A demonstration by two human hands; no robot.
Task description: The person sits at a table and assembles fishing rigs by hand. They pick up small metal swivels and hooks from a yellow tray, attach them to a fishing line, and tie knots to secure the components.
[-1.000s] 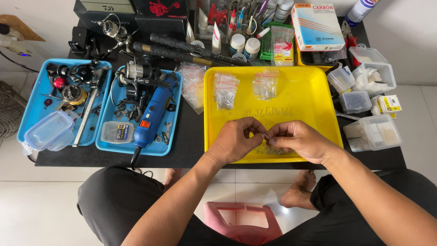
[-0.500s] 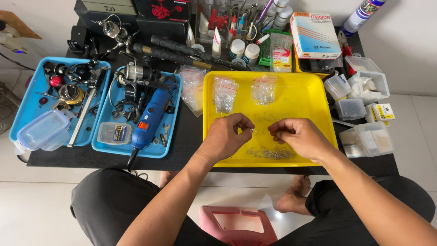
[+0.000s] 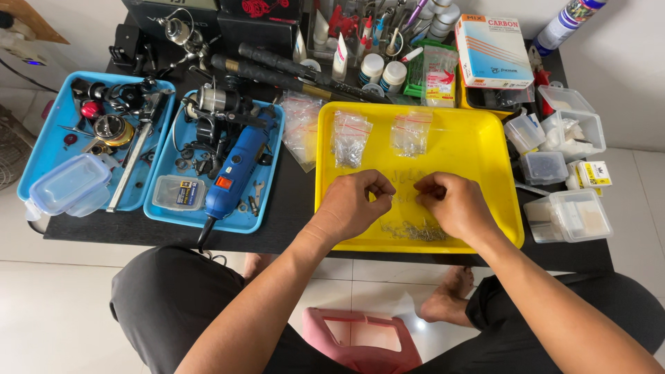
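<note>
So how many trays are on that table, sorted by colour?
Blue trays: 2, one at the far left and one beside it.
Yellow tray: 1, under both hands.
Total: 3 trays.

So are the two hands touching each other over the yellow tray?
Apart. The head view shows bare yellow tray between the left hand and the right hand.
</note>
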